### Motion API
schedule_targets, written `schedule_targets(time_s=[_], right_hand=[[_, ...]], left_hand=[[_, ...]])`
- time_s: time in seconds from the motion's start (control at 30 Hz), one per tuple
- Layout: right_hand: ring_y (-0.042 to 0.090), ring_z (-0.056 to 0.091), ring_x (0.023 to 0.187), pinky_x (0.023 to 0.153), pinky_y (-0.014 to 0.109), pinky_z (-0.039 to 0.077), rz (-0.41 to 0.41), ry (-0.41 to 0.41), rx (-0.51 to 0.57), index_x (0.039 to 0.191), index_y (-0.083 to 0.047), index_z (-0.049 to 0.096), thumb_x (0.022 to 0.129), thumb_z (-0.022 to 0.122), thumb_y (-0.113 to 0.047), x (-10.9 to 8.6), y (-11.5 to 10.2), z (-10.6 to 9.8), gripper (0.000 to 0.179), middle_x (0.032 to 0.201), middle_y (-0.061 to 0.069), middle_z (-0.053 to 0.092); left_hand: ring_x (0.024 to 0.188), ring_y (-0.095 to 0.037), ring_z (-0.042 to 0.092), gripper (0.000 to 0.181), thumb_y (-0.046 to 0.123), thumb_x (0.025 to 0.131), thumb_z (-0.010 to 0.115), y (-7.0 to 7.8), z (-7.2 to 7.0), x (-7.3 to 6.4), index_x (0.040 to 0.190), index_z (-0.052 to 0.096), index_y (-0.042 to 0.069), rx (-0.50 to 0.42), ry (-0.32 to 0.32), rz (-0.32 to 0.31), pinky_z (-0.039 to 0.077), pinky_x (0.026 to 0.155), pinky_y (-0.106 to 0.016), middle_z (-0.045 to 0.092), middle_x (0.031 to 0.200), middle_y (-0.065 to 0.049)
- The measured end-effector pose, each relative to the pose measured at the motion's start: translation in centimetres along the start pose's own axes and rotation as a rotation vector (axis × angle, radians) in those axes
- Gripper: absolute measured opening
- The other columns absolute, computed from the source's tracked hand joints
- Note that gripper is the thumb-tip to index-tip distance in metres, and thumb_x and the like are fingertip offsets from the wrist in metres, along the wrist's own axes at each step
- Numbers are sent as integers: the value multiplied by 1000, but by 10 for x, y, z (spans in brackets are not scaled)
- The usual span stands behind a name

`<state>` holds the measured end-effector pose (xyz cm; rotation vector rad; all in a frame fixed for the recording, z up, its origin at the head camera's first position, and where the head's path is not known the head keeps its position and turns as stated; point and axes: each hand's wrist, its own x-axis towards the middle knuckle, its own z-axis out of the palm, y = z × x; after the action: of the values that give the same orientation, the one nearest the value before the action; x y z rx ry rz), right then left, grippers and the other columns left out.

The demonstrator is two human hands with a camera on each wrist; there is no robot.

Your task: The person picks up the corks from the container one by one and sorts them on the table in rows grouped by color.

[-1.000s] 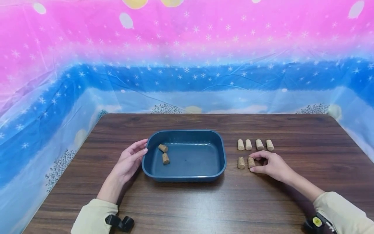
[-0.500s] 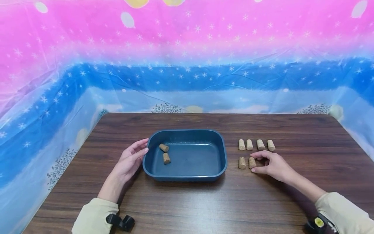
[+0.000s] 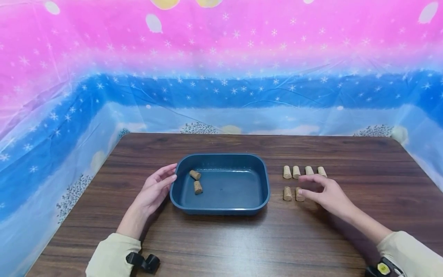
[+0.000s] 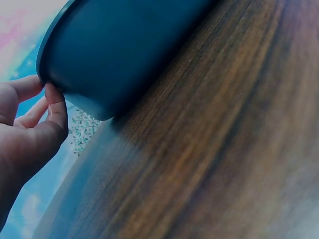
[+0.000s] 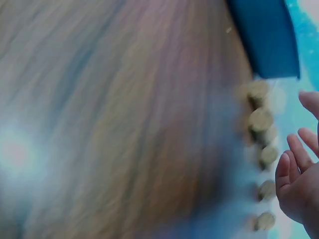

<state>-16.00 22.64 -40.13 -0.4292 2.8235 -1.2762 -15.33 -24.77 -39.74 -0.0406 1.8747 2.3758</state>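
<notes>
My left hand (image 3: 152,192) rests its fingertips and thumb against the left end of a dark blue rectangular basin (image 3: 221,211); in the left wrist view the fingertips (image 4: 54,94) meet its rim from outside. Inside the basin lie two cork stoppers, one tilted (image 3: 195,175) and another (image 3: 198,187) below it. My right hand (image 3: 332,198) hovers with thumb and fingers spread and nothing between them. Its thumb partly covers a cork stopper (image 3: 299,195) standing on the table, left of which stands another cork stopper (image 3: 287,194). The right wrist view shows the hand (image 5: 301,174) apart from the corks.
Behind the right hand is a row of several cork stoppers (image 3: 296,172), partly hidden by its fingers at the right. All stand on a dark wood-grain table (image 3: 221,246). A pink and blue snowflake-patterned cloth (image 3: 221,84) surrounds the back and sides.
My right hand has let go of the right cork in the front row and lifted slightly, its fingers spreading. The left hand and basin have stayed put.
</notes>
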Motion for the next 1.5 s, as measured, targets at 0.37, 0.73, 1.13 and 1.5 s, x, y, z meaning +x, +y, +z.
schedule_targets(time_s=[0.37, 0.73, 1.13, 1.5], right_hand=[[28, 62, 99, 73, 30, 51, -32, -24, 138, 124, -1, 62, 92, 68, -19, 13, -66, 14, 37, 124, 17, 61], [28, 60, 105, 86, 41, 51, -64, -140, 268, 123, -1, 62, 91, 67, -14, 35, -115, 52, 35, 117, 13, 64], [20, 57, 111, 93, 44, 47, 40, -270, 383, 122, -9, 65, 89, 70, -14, 68, -151, 90, 33, 118, 3, 64], [21, 57, 110, 92, 38, 49, 41, -399, 352, 122, -4, 65, 92, 67, -10, 90, -172, 125, 31, 123, 12, 62]], left_hand=[[106, -13, 53, 39, 2, 97, 55, -1, 0, 0, 135, 47, 1, -1, 5, -13, 47, 90, -21, 50, 117, -5], [108, -15, 51, 39, 3, 97, 55, -2, 1, 0, 136, 48, 2, 5, 12, -19, 47, 91, -22, 49, 118, -6], [111, -16, 50, 41, 5, 98, 56, -1, 1, 0, 137, 46, 1, 19, 1, -17, 45, 94, -23, 48, 120, -7], [110, -15, 52, 46, 7, 98, 57, 1, 2, 0, 140, 41, -2, 34, 8, -26, 46, 94, -22, 48, 120, -6]])
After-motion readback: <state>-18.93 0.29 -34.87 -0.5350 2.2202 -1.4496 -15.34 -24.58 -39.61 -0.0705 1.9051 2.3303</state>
